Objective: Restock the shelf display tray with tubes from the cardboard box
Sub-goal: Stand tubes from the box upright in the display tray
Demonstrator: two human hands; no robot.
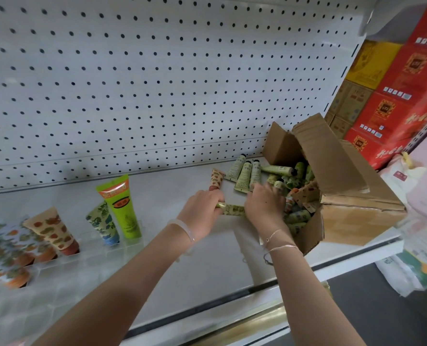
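Observation:
A cardboard box (352, 211) lies tipped on its side at the right end of the shelf, with several small tubes spilling from its mouth. My left hand (202, 213) grips one end of a green patterned tube (232, 210) lying across the shelf. My right hand (264, 206) covers the tube's other end at the box mouth; its fingers are curled, and what they hold is hidden. A clear display tray (65, 268) at the left holds upright tubes: a tall green one (122, 208), a blue-green one (103, 224) and an orange-patterned one (55, 231).
Loose tubes (244, 174) lie on the shelf by the pegboard (157, 83), with one orange-patterned tube (216, 179) beside them. Red and yellow cartons (394, 96) are stacked beyond the shelf on the right. White plastic bags (414, 258) sit below them.

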